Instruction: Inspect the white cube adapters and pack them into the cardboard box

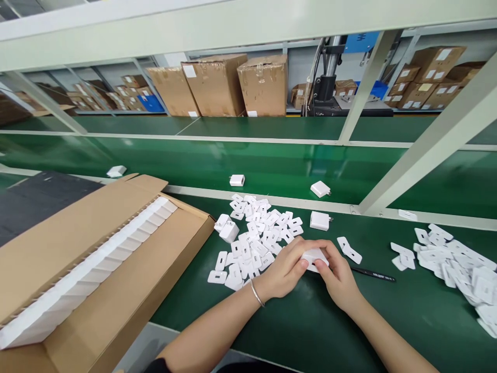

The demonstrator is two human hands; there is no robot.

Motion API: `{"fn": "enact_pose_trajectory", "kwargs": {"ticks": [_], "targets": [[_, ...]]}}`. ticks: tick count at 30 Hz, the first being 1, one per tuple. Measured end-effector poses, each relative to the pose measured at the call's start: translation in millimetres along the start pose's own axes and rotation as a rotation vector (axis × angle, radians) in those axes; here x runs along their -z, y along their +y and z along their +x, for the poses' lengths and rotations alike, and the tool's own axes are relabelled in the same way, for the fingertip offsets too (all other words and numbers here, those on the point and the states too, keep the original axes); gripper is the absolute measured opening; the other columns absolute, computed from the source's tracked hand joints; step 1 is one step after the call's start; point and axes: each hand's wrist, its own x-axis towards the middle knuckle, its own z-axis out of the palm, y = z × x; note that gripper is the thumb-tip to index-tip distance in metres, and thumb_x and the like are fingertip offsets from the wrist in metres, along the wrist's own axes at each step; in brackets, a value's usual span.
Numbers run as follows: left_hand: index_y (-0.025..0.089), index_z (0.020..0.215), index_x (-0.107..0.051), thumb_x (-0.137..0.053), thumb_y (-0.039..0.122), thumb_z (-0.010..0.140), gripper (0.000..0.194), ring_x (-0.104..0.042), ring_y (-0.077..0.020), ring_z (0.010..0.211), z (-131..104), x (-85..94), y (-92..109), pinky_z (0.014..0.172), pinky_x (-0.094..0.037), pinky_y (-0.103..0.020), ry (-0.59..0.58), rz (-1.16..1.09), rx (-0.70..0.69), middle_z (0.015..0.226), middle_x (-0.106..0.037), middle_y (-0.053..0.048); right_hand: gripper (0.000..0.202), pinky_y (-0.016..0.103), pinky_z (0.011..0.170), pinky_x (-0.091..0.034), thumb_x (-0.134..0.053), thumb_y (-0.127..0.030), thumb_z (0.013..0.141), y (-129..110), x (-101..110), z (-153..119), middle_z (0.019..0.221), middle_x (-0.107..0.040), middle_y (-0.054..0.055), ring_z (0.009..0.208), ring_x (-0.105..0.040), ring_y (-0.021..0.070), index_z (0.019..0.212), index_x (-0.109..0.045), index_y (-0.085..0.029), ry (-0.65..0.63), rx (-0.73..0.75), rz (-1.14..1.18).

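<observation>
Gleaming worktop (306, 331), shelving (409, 52), probable held charger (313, 254)

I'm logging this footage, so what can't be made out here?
In the head view:
White plastic block: partly covered by the left hand and right hand.
Slim black rod-shaped tool: partly behind the right hand; print too small to read.
Open brown cardboard carton: cut off by the left edge.
</observation>
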Motion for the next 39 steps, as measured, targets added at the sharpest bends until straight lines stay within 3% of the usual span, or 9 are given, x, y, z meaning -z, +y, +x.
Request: {"fn": "enact_pose_trajectory", "kwargs": {"ticks": [3, 9, 15, 23, 32, 39], "targets": [[0.022, 0.146, -0.049, -0.036, 0.051, 0.109, 0.048, -0.057, -0.0243, 0.100, -0.7, 0.7, 1.9, 0.088, -0.049, -0.040, -0.018, 0.004, 0.002, 0.118, -0.063, -0.012, 0.039, 0.031, 0.064, -0.050, -0.050, -0.059, 0.102, -0.6, 1.8, 0.3, 0.087, -0.066, 0.003, 0.075, -0.063, 0.0206, 0.114, -0.060, -0.024, 0.022, 0.014, 0.019], [0.020, 0.130, -0.060, -0.032, 0.051, 0.109, 0.046, -0.053, -0.0219, 0.085, 1.5, 1.0, 6.6, 0.077, -0.046, -0.036, 0.006, 0.067, -0.013, 0.095, -0.056, -0.007, 0.040, 0.031, 0.065, -0.052, -0.047, -0.059, 0.103, -3.3, 4.1, -0.1, 0.095, -0.069, 0.005, 0.080, -0.065, 0.0216, 0.117, -0.061, -0.025, -0.015, 0.006, 0.035], [0.020, 0.125, -0.061, -0.029, 0.053, 0.109, 0.048, -0.054, -0.0234, 0.091, 1.9, -0.8, 8.3, 0.082, -0.049, -0.038, -0.001, 0.048, 0.006, 0.099, -0.059, -0.009, 0.038, 0.031, 0.067, -0.054, -0.052, -0.057, 0.102, -3.4, 3.7, 1.0, 0.098, -0.070, 0.005, 0.083, -0.067, 0.0215, 0.116, -0.064, -0.025, -0.027, 0.003, 0.014], [0.023, 0.135, -0.062, -0.028, 0.048, 0.111, 0.048, -0.053, -0.0230, 0.095, -1.4, 2.6, 8.4, 0.086, -0.047, -0.038, -0.031, 0.040, 0.049, 0.104, -0.056, -0.008, 0.034, 0.031, 0.069, -0.053, -0.050, -0.054, 0.103, -3.8, 2.0, -1.0, 0.101, -0.069, 0.005, 0.081, -0.066, 0.0204, 0.117, -0.062, -0.025, -0.011, 0.039, -0.016], [0.022, 0.113, -0.073, -0.035, 0.046, 0.110, 0.045, -0.052, -0.0206, 0.086, -1.6, -4.3, 9.0, 0.075, -0.046, -0.034, 0.059, 0.092, 0.010, 0.093, -0.052, -0.006, 0.029, 0.031, 0.070, -0.051, -0.048, -0.049, 0.104, -10.6, -2.1, -5.5, 0.094, -0.065, 0.002, 0.079, -0.062, 0.0190, 0.117, -0.057, -0.025, -0.048, 0.011, -0.027], [0.021, 0.116, -0.069, -0.035, 0.040, 0.111, 0.039, -0.054, -0.0204, 0.087, -5.5, -9.6, 8.2, 0.077, -0.046, -0.034, 0.143, 0.065, 0.023, 0.096, -0.057, -0.006, 0.032, 0.029, 0.069, -0.050, -0.054, -0.053, 0.101, -10.6, -6.1, -3.2, 0.095, -0.064, 0.002, 0.078, -0.061, 0.0179, 0.115, -0.059, -0.025, -0.048, -0.050, 0.046]]}}
